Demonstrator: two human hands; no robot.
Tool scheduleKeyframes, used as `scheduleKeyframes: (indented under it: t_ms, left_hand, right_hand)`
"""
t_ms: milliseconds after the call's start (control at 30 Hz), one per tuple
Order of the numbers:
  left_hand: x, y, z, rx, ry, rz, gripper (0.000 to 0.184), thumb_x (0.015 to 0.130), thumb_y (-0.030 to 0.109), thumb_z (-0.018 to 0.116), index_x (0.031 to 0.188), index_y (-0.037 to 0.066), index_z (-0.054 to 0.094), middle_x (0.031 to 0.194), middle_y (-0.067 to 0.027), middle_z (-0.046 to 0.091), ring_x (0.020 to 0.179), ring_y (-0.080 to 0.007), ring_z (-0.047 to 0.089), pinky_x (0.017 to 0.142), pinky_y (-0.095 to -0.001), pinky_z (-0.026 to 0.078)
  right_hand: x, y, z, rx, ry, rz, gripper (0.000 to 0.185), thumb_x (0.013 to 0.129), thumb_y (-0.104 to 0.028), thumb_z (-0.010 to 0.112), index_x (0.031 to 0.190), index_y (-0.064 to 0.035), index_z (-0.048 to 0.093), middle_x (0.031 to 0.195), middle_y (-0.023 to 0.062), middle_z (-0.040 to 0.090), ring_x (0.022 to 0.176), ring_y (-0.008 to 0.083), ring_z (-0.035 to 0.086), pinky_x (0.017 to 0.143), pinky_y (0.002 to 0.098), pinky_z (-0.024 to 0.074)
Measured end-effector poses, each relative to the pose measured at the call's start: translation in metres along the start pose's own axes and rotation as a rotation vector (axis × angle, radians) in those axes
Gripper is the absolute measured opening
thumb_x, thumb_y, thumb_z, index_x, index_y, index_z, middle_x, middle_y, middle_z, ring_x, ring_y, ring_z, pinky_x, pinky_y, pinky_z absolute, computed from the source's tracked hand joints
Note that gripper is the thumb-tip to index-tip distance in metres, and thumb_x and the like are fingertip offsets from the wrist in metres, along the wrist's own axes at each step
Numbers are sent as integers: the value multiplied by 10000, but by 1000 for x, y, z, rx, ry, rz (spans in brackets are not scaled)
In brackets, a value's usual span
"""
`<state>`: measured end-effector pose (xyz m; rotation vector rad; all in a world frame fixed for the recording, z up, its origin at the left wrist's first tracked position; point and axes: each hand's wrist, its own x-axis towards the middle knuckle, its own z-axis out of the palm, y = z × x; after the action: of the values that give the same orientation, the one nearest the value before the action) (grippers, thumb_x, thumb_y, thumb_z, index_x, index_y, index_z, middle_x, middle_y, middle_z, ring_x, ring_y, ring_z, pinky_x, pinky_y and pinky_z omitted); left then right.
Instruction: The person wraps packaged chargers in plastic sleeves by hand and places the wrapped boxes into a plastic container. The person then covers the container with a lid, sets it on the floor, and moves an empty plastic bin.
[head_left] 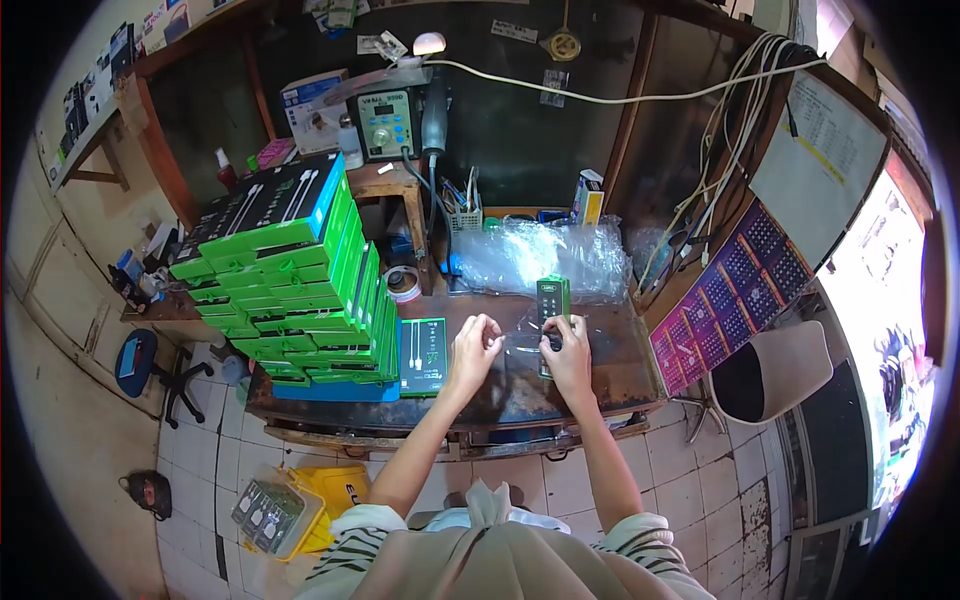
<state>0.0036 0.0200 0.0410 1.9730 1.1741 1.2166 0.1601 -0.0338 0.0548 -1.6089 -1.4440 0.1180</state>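
Observation:
Both hands are over the front middle of a dark wooden desk (490,412). My left hand (477,350) has its fingers curled together; what they hold, if anything, is too small to make out. My right hand (568,352) is closed around the lower part of a narrow green and black box (553,300) standing lengthwise on the desk view. Thin clear plastic (522,345) shows between the hands. Left of my left hand lies a flat green-edged black box (423,350) with a white cable pictured on it.
A tall stack of green boxes (300,270) fills the desk's left side. Clear plastic wrap (540,258) lies behind the hands. A soldering station (388,125) sits on a small shelf. Below left is a yellow container (335,492); a chair (775,370) stands at the right.

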Motion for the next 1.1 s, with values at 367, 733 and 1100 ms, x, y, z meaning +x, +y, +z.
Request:
scheduleKeyframes:
  t_ms: [367,733,1100]
  left_hand:
    - [10,15,2,-243,-41,-245,101,741,102,667,769,11,635,652,-56,639,598,-93,610,558,-223,484]
    - [12,23,20,-321,-95,-305,118,733,104,662,776,-4,640,649,-61,638,577,-86,602,553,-218,484]
    - [16,18,16,-412,-145,-408,101,738,58,632,807,-13,651,709,-67,645,614,-105,614,592,-225,516]
  right_hand:
    - [31,-40,-60,312,244,-139,589,748,66,579,1264,-130,371,1166,98,437,1016,203,488,854,303,416]
    - [24,-26,-31,1004,235,158,625,709,64,663,1223,-21,318,1069,80,480,962,141,498,827,268,423]
    - [-3,18,-20,1035,166,220,484,738,24,658,1139,-37,395,1019,53,507,911,119,513,834,262,407]
